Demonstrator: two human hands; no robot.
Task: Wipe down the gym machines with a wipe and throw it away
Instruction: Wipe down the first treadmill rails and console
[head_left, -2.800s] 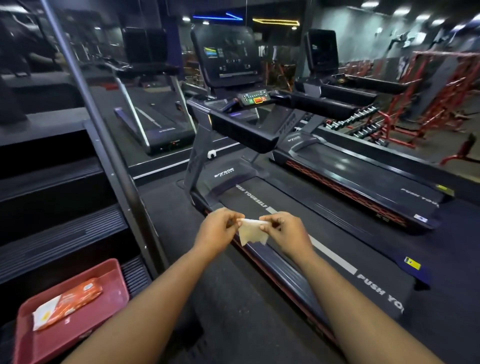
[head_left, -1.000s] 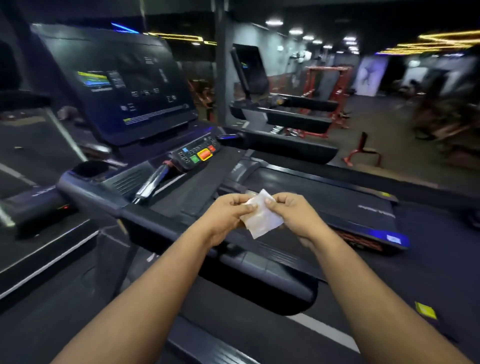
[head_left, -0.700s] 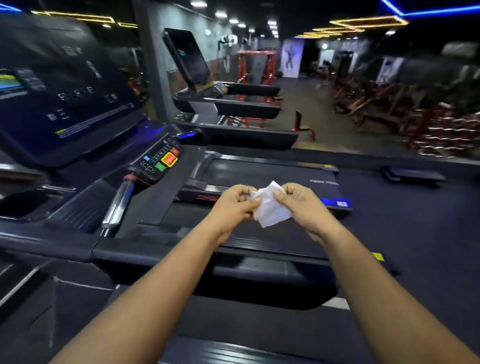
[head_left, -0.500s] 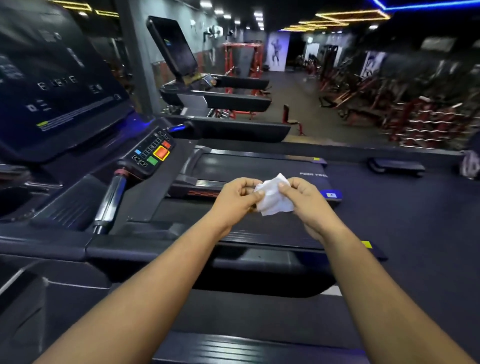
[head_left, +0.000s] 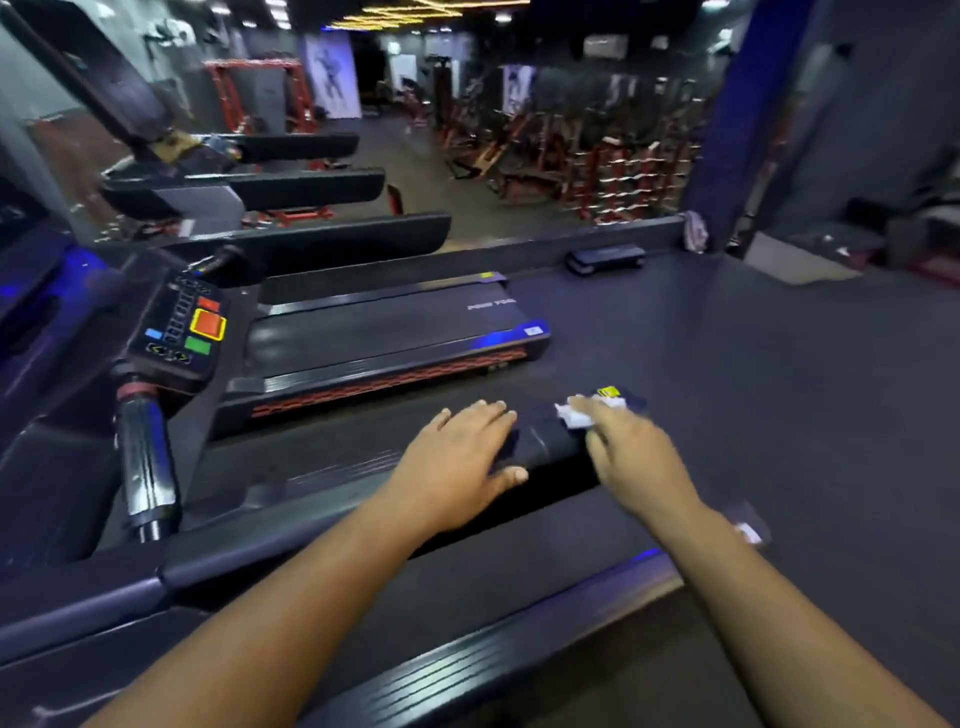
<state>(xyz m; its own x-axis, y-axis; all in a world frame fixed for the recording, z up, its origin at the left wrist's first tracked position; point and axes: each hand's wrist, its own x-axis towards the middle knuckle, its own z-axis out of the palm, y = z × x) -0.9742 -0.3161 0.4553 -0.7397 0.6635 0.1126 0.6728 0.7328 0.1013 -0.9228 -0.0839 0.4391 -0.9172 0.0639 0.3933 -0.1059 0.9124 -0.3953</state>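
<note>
We rest our left hand (head_left: 457, 457), fingers spread and nearly straight with the thumb hooked under the edge, on the padded black side handrail of the treadmill (head_left: 540, 441), seemingly to steady ourselves and the rail. Our right hand (head_left: 631, 457) presses the small crumpled white wipe (head_left: 574, 415) onto the rail's far end under its fingertips. It is blurred, so we cannot tell whether it pinches or merely pushes, but the wipe sits where the first stroke should start.
</note>
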